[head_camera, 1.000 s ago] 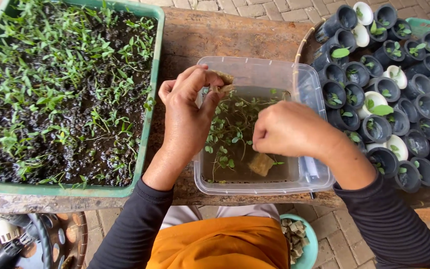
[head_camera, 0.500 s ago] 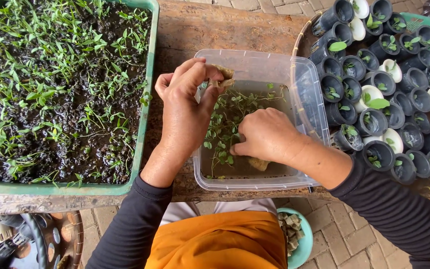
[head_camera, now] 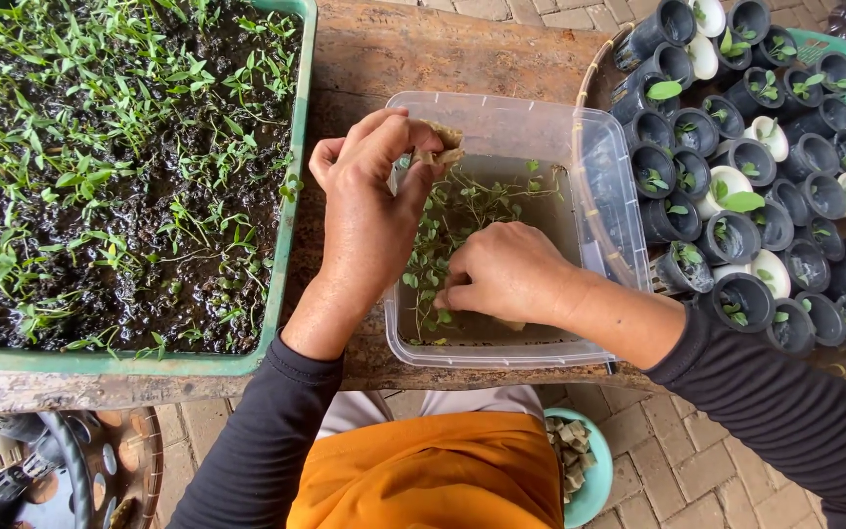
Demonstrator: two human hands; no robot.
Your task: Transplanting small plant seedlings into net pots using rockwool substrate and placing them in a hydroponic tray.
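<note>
Over clear plastic tub on wooden bench: left hand raised above tub's near-left half, fingertips pinched on small tan sponge cube held over tub's far edge. Down inside tub, right hand curled among loose seedlings lying on tub floor, fingers closed at stems, exact grasp hidden under knuckles. Left of tub, green tray of dark soil and sprouts; right of tub, crowded small black pots.
</note>
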